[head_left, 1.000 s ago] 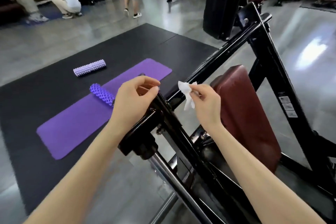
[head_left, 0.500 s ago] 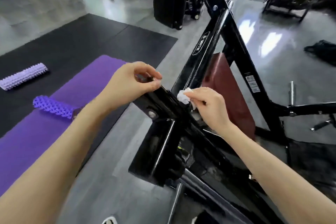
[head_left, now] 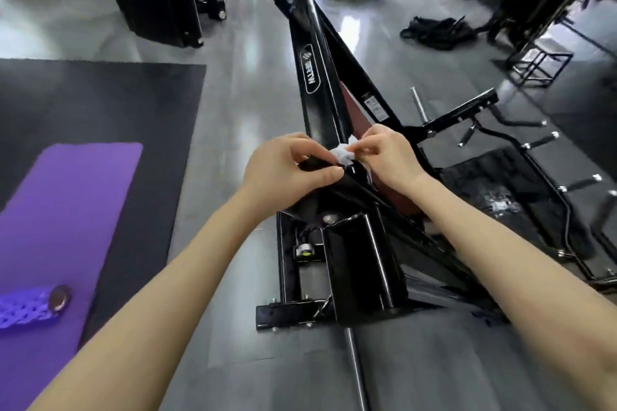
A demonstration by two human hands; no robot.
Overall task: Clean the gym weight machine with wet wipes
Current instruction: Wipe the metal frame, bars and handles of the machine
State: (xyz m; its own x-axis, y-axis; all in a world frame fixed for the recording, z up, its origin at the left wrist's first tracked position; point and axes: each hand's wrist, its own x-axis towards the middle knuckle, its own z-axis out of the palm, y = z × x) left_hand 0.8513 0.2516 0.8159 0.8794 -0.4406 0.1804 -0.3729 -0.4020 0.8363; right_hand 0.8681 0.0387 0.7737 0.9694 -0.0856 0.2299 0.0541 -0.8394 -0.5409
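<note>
A black weight machine (head_left: 312, 77) slopes away from me, its long beam running up the middle of the view and a dark red pad (head_left: 384, 183) beside it. My left hand (head_left: 283, 170) grips the near top end of the beam between thumb and curled fingers. My right hand (head_left: 387, 157) pinches a crumpled white wet wipe (head_left: 342, 153) and holds it against the beam, just right of my left hand. Part of the wipe is hidden under my fingers.
A purple mat (head_left: 66, 210) with a purple spiked roller (head_left: 30, 309) lies on a black floor mat (head_left: 100, 93) at the left. Black handles and bars (head_left: 500, 130) of the machine spread right. A dark rope pile (head_left: 437, 30) and other equipment stand behind.
My view has swung right and down, so the beam now runs straight away from me. My right hand has brought the wipe onto the beam, close against my left hand, which keeps its grip.
</note>
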